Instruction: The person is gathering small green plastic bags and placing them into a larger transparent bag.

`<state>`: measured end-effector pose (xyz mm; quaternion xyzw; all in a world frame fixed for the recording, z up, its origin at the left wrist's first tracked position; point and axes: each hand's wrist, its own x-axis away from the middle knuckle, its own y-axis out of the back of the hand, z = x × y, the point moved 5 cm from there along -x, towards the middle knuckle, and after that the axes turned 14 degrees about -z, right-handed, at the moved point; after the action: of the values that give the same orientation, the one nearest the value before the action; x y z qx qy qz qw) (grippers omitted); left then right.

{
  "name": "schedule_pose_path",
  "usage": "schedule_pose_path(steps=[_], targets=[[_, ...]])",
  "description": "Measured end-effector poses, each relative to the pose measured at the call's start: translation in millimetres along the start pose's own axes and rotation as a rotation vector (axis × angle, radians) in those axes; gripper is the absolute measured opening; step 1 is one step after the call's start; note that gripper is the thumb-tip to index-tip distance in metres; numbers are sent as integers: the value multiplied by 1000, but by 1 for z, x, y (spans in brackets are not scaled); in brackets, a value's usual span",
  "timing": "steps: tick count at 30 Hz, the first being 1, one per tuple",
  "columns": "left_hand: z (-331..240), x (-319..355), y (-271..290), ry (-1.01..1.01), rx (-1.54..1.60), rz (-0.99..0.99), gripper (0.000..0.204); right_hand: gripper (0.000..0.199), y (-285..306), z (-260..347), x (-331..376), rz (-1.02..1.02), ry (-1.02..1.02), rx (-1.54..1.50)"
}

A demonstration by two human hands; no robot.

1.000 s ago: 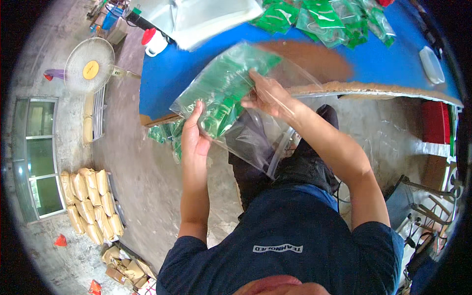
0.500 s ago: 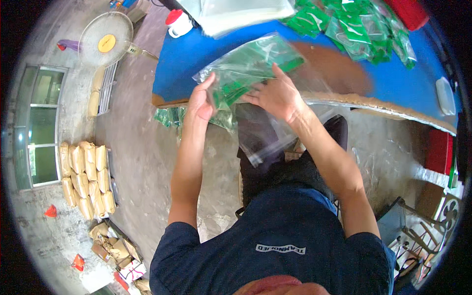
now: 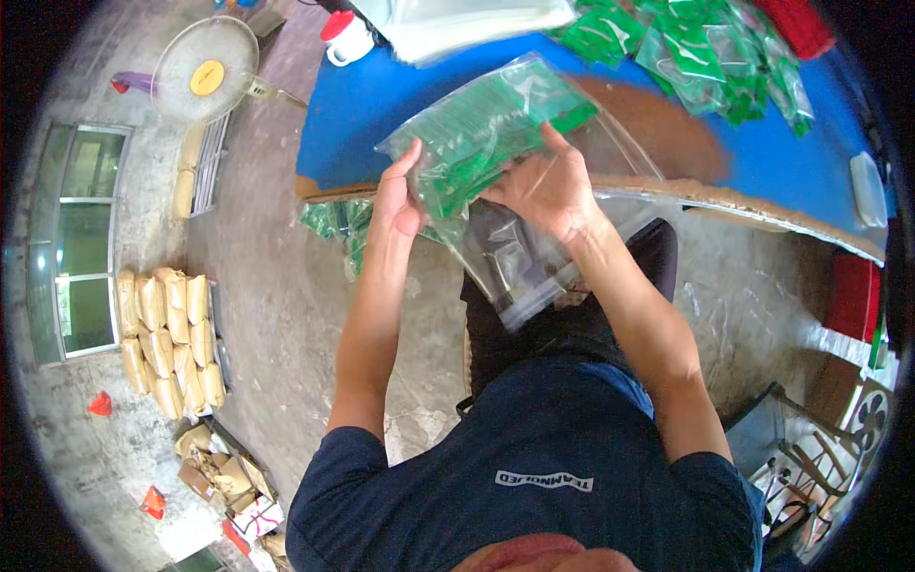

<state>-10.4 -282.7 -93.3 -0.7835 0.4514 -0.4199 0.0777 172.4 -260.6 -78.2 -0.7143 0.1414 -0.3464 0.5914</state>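
A clear plastic bag (image 3: 534,257) with a neat stack of green packets (image 3: 505,119) inside is held up over the near edge of the blue table. My left hand (image 3: 396,198) is closed on its left edge, thumb on top and fingers mostly hidden underneath. From the right, my right hand (image 3: 553,191) grips the bag and the packets, its thumb upright along the green stack and its fingers curled below. The bag's unfilled end, with a whitish strip along it, hangs toward my lap.
Loose green packets (image 3: 686,57) are heaped at the table's far right. Beyond the bag lies a stack of clear bags (image 3: 467,29), near a white mug with a red lid (image 3: 348,40). More green packets (image 3: 329,221) show below the table's left edge. A fan (image 3: 205,71) stands left.
The bag has turned flatter, and its green packets show more fully as an even stack. My right hand has moved slightly, its fingers now further under the packets.
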Motion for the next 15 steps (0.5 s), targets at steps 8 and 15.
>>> schedule_pose_path(steps=[8,15], targets=[[9,3,-5,4,-172,15,27,76,5,3,-10,9,2,-59],[1,27,-28,-5,25,148,37,77,-6,-1,-10,76,-69,142]])
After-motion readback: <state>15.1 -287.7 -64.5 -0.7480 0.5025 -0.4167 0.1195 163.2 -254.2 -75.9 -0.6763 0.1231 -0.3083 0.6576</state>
